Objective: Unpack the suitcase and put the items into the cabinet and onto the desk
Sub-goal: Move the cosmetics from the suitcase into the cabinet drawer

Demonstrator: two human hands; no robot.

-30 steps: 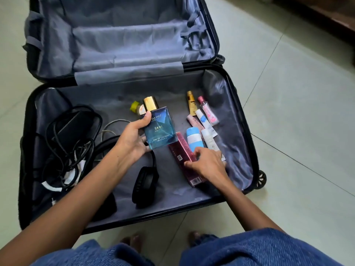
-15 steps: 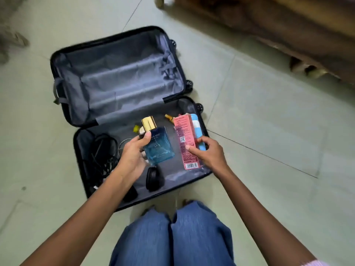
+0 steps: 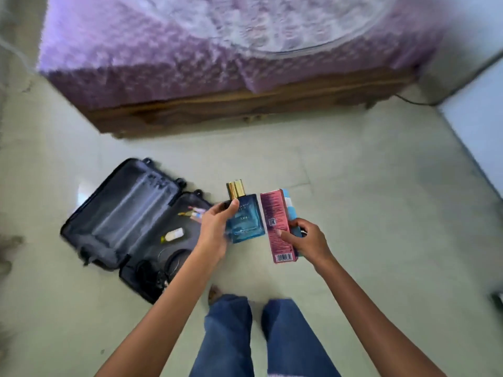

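The perfume bottle (image 3: 246, 223) is showing blue under a gold cap (image 3: 236, 188). The box (image 3: 272, 213) is showing pink with a white barcode patch. The suitcase (image 3: 130, 210) is lying black with grey lining; the bed cover (image 3: 163, 50) is showing purple, white-patterned.

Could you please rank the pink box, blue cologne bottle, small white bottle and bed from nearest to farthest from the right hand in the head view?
1. Pink box, in the right hand's grip.
2. Blue cologne bottle, just left, held by the left hand.
3. Small white bottle, lower left, in the suitcase.
4. Bed, farthest, ahead across the floor.
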